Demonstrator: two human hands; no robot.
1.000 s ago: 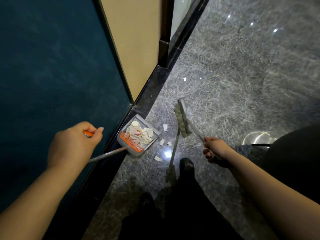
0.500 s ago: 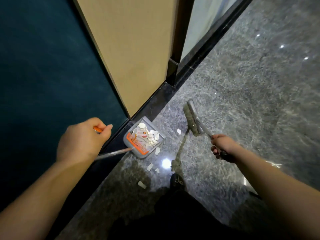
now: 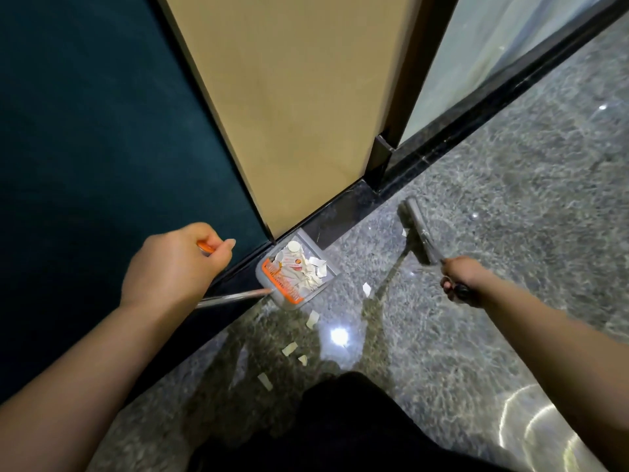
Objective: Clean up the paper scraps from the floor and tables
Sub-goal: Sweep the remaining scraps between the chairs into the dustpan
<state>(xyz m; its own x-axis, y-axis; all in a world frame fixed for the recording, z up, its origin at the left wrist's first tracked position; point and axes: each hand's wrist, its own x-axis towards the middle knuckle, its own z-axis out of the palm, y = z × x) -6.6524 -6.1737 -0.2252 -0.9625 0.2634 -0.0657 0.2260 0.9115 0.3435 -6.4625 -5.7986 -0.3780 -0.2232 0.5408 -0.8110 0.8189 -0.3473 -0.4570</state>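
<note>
My left hand grips the orange-tipped handle of a long-handled grey dustpan. The pan rests on the marble floor against the black baseboard and holds a heap of white paper scraps and a small bottle. My right hand grips the handle of a grey broom, whose head sits on the floor to the right of the pan. Several loose paper scraps lie on the floor in front of the pan, and one small scrap lies beside the broom head.
A teal wall panel and a beige panel rise on the left, with a black baseboard below. A glass panel stands at the upper right. A shiny metal base shows at the lower right. My dark trousers fill the bottom centre.
The view has moved closer to the wall corner. The broom head has swung away to the right of the pan, and the loose scraps now lie nearer to me.
</note>
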